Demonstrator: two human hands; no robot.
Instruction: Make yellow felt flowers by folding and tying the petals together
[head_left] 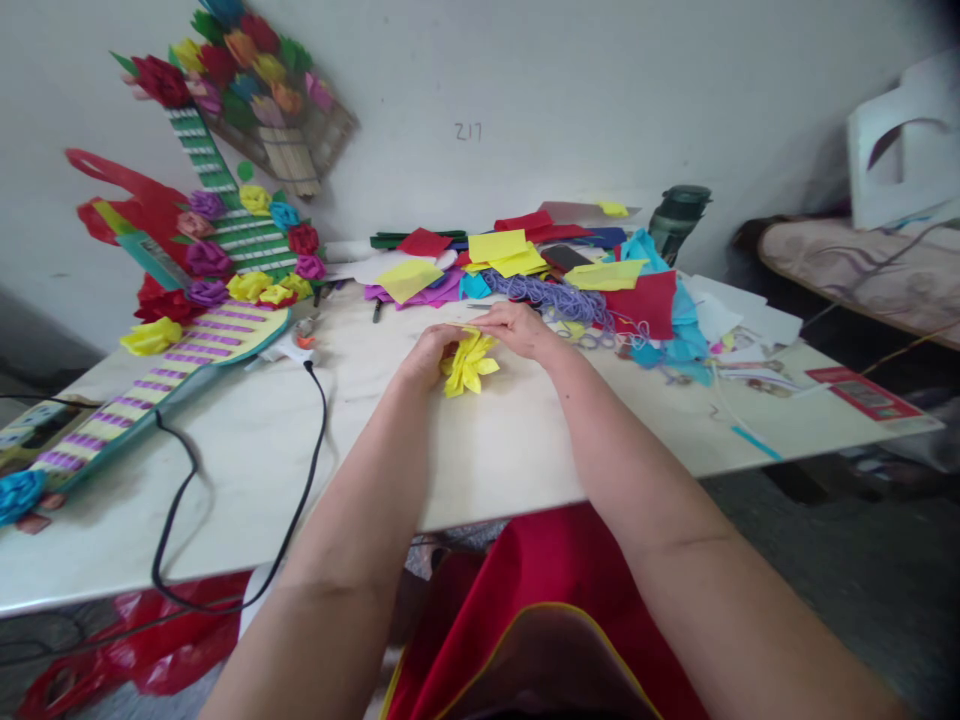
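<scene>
A yellow paper flower [469, 364] lies on the pale table [480, 450] between my two hands. My left hand [427, 355] is curled against the flower's left side, its fingers closed on the petals. My right hand [517, 328] reaches over from the right and pinches the flower's top edge with fingertips pressed together. Both forearms stretch forward from the bottom of the view.
A heap of coloured paper sheets [525, 265] and purple cord [547, 295] lies behind the hands. A paper-flower decoration [225, 250] stands at left, with a glue gun [304, 335] and its black cable [247, 500]. A dark bottle [675, 220] stands at the back right. Red cloth [540, 600] covers my lap.
</scene>
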